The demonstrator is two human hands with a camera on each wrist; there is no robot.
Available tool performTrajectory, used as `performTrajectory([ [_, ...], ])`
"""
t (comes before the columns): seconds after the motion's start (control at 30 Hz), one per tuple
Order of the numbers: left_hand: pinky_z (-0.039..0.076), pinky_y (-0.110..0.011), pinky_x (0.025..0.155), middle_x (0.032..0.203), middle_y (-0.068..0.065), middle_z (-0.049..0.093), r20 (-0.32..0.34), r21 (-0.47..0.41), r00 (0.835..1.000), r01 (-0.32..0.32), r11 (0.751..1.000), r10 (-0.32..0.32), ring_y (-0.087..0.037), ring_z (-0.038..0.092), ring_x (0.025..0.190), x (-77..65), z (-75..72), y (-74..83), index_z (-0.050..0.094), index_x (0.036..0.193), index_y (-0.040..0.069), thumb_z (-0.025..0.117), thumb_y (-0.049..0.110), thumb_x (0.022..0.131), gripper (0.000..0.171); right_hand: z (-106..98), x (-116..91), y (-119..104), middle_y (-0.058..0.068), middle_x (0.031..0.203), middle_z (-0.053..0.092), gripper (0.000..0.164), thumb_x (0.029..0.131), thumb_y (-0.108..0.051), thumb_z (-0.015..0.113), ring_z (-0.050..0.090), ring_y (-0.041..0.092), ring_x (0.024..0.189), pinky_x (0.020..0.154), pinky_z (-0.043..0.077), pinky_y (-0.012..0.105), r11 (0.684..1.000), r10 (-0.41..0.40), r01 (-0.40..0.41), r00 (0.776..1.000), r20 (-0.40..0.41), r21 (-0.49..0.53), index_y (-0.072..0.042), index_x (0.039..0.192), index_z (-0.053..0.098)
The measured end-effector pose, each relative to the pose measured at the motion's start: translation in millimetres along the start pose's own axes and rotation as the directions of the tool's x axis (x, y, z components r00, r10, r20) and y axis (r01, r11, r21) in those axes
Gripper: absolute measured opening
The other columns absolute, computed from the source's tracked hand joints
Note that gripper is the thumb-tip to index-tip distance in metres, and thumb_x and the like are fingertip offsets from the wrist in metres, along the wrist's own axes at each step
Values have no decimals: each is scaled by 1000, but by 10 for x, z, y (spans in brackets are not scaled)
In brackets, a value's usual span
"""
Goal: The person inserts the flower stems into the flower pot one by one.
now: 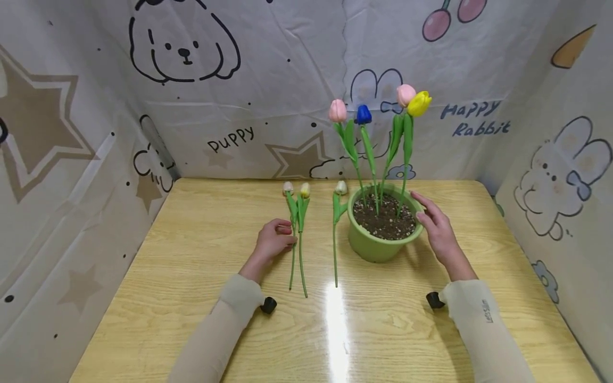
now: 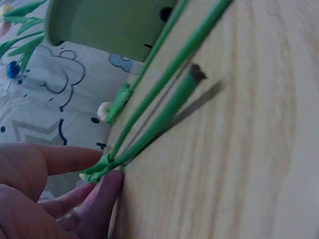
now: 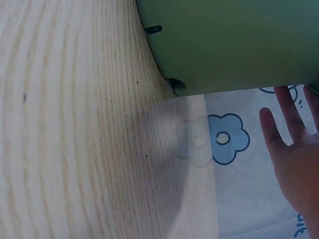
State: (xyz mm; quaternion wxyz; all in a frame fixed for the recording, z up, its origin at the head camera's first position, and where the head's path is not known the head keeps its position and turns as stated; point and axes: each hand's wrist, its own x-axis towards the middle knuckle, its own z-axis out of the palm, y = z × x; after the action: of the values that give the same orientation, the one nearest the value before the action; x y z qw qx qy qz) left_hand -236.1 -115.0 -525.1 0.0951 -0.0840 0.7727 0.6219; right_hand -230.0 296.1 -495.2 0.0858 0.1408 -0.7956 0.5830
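Note:
My left hand [image 1: 274, 239] pinches the green stem of a pale pink tulip [image 1: 288, 187] between thumb and fingers. In the left wrist view, the stem's cut end [image 2: 198, 73] points away from the hand and casts a shadow on the wood. Beside it lies a pale yellow tulip [image 1: 305, 190], and a white tulip [image 1: 341, 187] lies further right. My right hand [image 1: 438, 229] touches the right rim of the green flowerpot [image 1: 378, 250], its fingers extended and spread. Two pink tulips, a blue tulip [image 1: 364, 114] and a yellow tulip [image 1: 419, 103] stand in the pot's soil [image 1: 383, 226].
The wooden table [image 1: 383, 330] reaches back to a printed cloth [image 1: 287, 69], which also hangs on both sides. Small black pieces [image 1: 269, 305] sit at both wrists. The planted tulips rise well above the pot in front of the back cloth.

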Motion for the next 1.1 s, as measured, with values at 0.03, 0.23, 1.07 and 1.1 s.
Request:
performTrajectory([
  [0.03, 63, -27, 65, 114, -17, 65, -9, 26, 1000, -13, 1000, 13, -19, 67, 83, 5, 12, -1, 63, 128, -1, 73, -9, 85, 45, 0, 6, -1, 21, 163, 38, 47, 113, -16, 41, 49, -7, 129, 103, 42, 4, 1000, -3, 3, 1000, 0, -4, -3, 158, 39],
  [0.23, 61, -27, 70, 113, -11, 70, -84, 275, 993, -58, 960, 84, -25, 66, 96, 40, 84, -38, 69, 125, 8, 76, -4, 80, 47, -3, 3, -5, 20, 164, 38, 47, 113, -15, 41, 47, -6, 132, 104, 41, 4, 1000, -8, 8, 1000, 7, -3, -2, 158, 39],
  [1.07, 60, -23, 67, 112, -10, 65, 24, -141, 994, 108, 984, -105, -13, 64, 87, -1, -108, -37, 65, 134, 1, 66, -5, 97, 37, 2, 1, 3, 17, 164, 38, 48, 113, -16, 40, 48, -9, 129, 103, 43, 5, 1000, -18, 17, 1000, 6, 26, -1, 158, 38],
  [1.1, 60, -23, 67, 112, -8, 64, 33, -152, 993, 113, 982, -110, -13, 63, 87, -5, -120, -36, 64, 134, 0, 65, -4, 98, 36, 2, 1, 2, 16, 164, 39, 48, 113, -16, 40, 48, -9, 129, 103, 43, 5, 999, -18, 18, 1000, 6, 28, -1, 158, 38],
])
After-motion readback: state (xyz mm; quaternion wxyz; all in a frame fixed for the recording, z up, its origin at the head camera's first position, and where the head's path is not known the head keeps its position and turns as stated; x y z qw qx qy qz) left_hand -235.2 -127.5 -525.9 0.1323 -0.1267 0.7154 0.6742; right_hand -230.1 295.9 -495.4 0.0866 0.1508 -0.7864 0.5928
